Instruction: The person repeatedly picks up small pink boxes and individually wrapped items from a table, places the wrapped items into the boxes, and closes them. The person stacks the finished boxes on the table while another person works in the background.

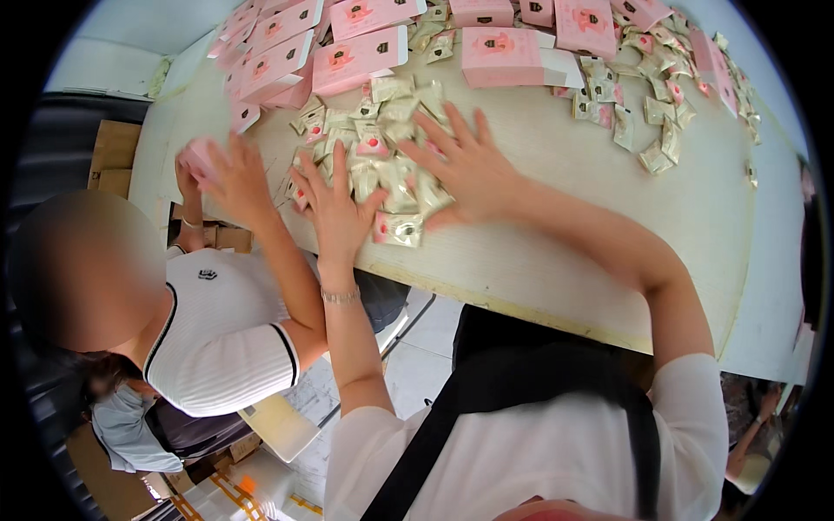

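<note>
A pile of small cream-and-pink wrapped sweets (398, 184) lies on the table near its front edge. My left hand (337, 213) rests on the pile's left side with its fingers spread. From the right, my right hand (476, 169) reaches over the pile's other side. Its fingers are also apart and slightly blurred by motion. Neither hand has a packet gripped in it. At the pile's near end, one packet (398, 229) lies between my two hands. What lies beneath my palms is hidden.
Several pink cartons (360, 61) line the far side of the pale table (573, 234), some with raised flaps. More wrapped sweets (656, 113) lie scattered at the far right. Close on my left, a co-worker (226, 321) in a white top holds a small pink item (201, 160).
</note>
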Action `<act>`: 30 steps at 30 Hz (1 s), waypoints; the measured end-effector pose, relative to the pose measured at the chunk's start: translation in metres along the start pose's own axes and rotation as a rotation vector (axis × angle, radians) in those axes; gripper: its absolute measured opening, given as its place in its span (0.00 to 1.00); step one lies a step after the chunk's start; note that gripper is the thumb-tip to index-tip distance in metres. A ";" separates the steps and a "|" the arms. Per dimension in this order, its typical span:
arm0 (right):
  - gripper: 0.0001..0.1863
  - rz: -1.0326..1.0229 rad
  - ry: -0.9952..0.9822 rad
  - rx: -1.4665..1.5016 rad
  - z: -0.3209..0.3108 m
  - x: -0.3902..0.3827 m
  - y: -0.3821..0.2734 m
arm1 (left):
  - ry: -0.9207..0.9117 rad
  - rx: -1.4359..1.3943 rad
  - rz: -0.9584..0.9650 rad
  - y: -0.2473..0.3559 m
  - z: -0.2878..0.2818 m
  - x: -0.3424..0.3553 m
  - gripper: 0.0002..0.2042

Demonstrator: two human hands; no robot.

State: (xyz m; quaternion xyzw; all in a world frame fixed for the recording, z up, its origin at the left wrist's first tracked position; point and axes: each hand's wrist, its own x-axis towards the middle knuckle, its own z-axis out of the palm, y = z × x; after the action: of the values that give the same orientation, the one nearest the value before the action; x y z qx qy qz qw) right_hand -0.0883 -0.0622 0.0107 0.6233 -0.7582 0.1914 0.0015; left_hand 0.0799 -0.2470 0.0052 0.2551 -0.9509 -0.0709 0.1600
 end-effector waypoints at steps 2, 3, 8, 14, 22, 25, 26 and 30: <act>0.58 0.013 0.058 -0.013 0.016 0.035 0.003 | 0.109 -0.063 0.069 -0.020 0.015 0.019 0.34; 0.58 0.017 0.084 -0.020 0.019 0.045 0.005 | 0.094 -0.021 0.029 -0.028 0.019 0.030 0.33; 0.52 -0.115 0.143 0.095 -0.008 0.014 0.015 | 0.088 -0.039 0.053 -0.040 0.001 0.047 0.32; 0.32 0.357 0.492 -0.077 -0.063 -0.082 0.100 | -0.054 -0.126 -0.050 0.049 -0.021 -0.014 0.46; 0.14 0.458 0.450 0.327 -0.086 0.002 0.122 | -0.101 0.079 -0.030 0.056 0.015 0.046 0.47; 0.10 0.323 0.528 0.176 -0.157 -0.046 0.075 | -0.071 0.068 -0.019 0.040 0.021 0.046 0.46; 0.08 0.166 0.599 -0.104 -0.170 -0.081 0.075 | -0.084 0.062 -0.015 0.053 0.013 0.039 0.46; 0.07 -0.257 0.293 -0.529 -0.183 -0.189 0.045 | -0.073 -0.386 0.120 0.113 -0.022 0.022 0.46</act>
State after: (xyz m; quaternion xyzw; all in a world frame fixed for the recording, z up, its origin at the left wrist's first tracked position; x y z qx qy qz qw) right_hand -0.1320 0.1763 0.1214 0.6577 -0.6885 0.0738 0.2965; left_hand 0.0175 -0.1623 0.0560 0.1598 -0.9384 -0.2513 0.1751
